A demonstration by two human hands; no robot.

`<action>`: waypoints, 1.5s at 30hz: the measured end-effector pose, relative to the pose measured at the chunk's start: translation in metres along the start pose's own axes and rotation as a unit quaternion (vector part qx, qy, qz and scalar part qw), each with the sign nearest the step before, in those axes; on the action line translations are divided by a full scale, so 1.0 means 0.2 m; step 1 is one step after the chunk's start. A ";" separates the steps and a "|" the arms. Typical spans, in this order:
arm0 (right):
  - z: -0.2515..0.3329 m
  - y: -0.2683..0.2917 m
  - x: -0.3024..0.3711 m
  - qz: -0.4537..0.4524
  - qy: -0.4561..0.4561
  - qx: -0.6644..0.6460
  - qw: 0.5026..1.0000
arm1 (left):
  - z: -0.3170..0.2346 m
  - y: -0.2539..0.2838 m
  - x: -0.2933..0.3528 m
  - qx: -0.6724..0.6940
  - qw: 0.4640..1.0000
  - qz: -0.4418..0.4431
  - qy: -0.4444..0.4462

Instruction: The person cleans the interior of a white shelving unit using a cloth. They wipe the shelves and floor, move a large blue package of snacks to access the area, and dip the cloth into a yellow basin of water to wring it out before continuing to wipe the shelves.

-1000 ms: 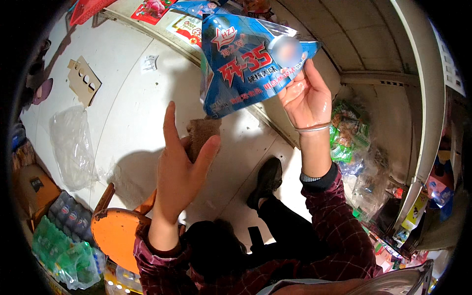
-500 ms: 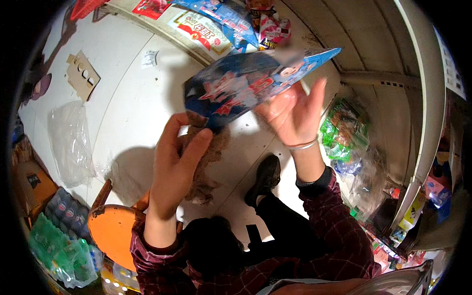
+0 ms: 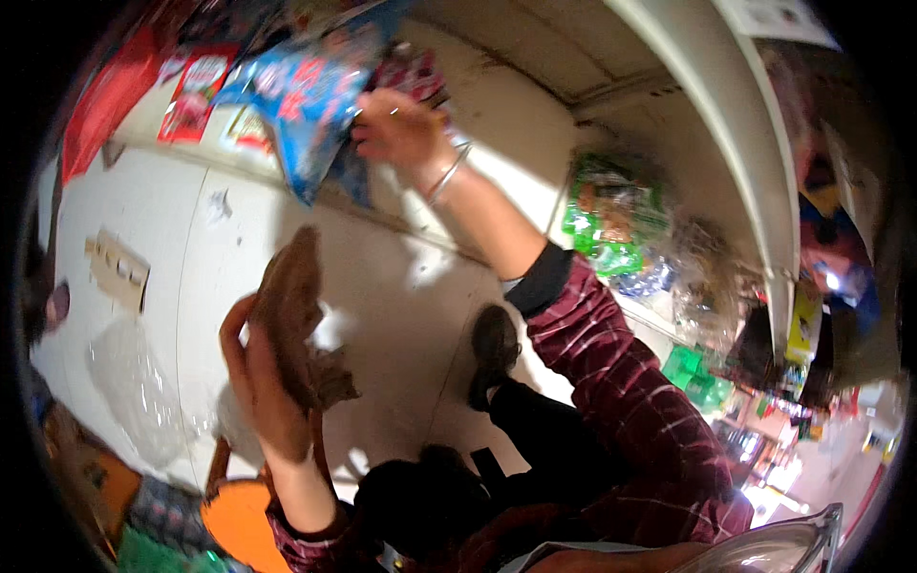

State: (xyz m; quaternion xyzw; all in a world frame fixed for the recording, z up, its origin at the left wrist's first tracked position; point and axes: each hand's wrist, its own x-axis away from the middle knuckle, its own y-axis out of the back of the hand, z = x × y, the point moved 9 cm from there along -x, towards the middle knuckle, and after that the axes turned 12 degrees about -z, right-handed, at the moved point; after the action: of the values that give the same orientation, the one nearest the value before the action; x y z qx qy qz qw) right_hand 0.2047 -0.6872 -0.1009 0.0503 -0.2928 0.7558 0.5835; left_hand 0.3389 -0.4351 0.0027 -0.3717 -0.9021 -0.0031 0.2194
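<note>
My right hand reaches up to the low shelf at the upper left, its fingers closed on a shiny blue snack bag. The bag is tilted, one corner hanging over the shelf's front edge. A red packet lies to its left, and a dark pink packet is just behind my hand. Lower down, over the floor, my left hand is wrapped round a crumpled brown rag. Both hands are somewhat blurred.
An orange stool stands at the lower left beside packed green bottles. Clear plastic film and a cardboard piece lie on the white floor. Green-wrapped packages and clear bags sit at the right by a pale upright.
My right hand has carried the blue bag up and left to the shelf. My left hand has let go of the bag and moved down and left with the rag. The view has turned.
</note>
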 end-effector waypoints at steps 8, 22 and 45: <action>-0.31 -0.22 0.83 0.253 -0.100 0.099 0.957 | -0.05 -0.01 0.04 -0.094 0.992 0.061 -0.056; -0.15 -0.20 1.01 0.210 0.115 0.292 0.926 | 0.01 -0.13 0.14 -0.261 0.949 0.157 -0.086; 0.11 0.36 0.78 -0.066 0.078 0.112 0.988 | -0.04 -0.13 0.13 -0.285 0.922 0.184 -0.185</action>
State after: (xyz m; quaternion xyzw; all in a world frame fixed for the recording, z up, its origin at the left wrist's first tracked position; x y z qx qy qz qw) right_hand 0.0842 -0.5753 -0.0457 0.0751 -0.1560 0.7453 0.6438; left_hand 0.3080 -0.4384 0.0234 -0.5715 -0.8035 -0.1511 -0.0700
